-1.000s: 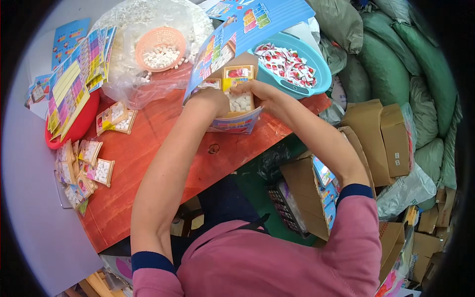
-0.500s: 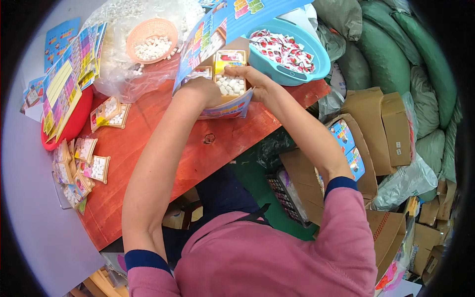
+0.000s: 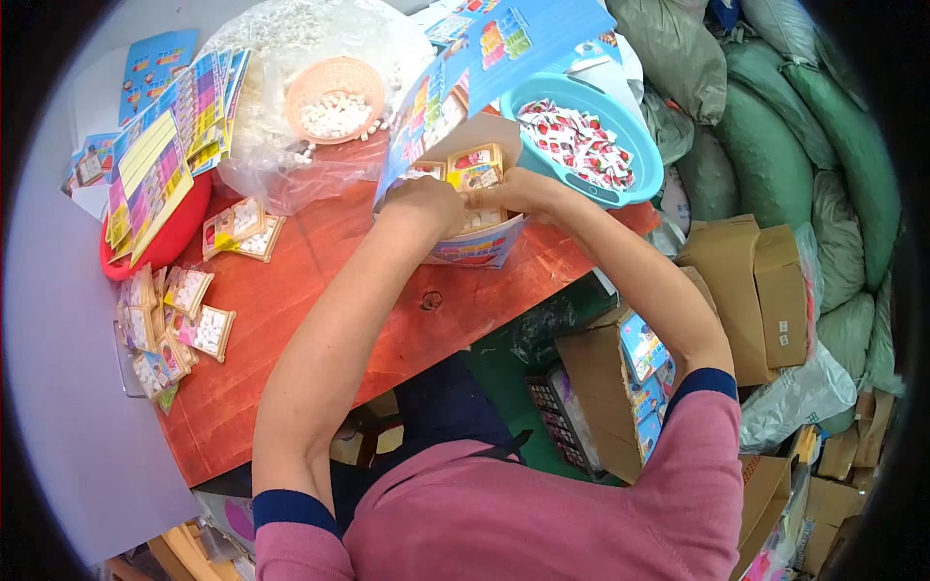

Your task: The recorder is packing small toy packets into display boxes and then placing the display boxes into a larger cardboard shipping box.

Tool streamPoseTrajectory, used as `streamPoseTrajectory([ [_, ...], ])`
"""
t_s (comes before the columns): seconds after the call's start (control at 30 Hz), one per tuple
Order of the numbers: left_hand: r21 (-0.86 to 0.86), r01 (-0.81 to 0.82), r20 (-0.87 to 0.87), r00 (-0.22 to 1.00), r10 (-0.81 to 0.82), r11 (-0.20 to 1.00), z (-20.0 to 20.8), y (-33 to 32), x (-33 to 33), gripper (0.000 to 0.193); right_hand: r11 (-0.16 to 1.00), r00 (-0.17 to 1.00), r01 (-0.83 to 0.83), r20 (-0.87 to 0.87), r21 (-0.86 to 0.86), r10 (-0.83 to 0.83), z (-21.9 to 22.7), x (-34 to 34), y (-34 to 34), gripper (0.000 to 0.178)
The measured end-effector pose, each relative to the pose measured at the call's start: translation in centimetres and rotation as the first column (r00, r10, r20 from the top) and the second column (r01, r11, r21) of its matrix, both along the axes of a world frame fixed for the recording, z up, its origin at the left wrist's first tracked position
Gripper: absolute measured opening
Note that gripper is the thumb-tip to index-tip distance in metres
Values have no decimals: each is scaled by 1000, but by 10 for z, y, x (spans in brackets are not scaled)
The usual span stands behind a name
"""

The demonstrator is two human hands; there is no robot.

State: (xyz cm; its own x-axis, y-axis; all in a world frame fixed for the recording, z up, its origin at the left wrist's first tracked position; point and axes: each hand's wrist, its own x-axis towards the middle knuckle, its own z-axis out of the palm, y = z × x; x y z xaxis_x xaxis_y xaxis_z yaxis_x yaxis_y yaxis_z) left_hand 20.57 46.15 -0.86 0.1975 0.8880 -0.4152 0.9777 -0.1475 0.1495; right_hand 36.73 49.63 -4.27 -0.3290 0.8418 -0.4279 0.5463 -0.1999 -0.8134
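Where white pellets showed earlier, both hands [image 3: 475, 198] (meeting) now cover the small box [image 3: 477, 169]

Bright, even daylight with soft, faint shadows — colours vivid, centre sharp. Strong fisheye bending toward the rim — black vignette fills all four corners.

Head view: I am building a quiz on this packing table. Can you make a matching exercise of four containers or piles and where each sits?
Things:
1. orange basket
2. teal basin
3. red tray
4. cardboard boxes

Places:
A. on the floor, right of the table
B. on the clear plastic bag
C. far right corner of the table
D. left edge, under colourful cards

Pairs: 1-B, 2-C, 3-D, 4-A
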Motion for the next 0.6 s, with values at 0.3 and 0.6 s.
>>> streamPoseTrajectory([
  [0.3,151,-167,281,952,120,974,21,-17,-8,33,415,887,-450,451,791,103,3,10,21,42],
  [0.6,769,137,185,887,-423,624,-8,-86,-32,18,590,732,-680,444,435,517,-7,5,18,58],
])
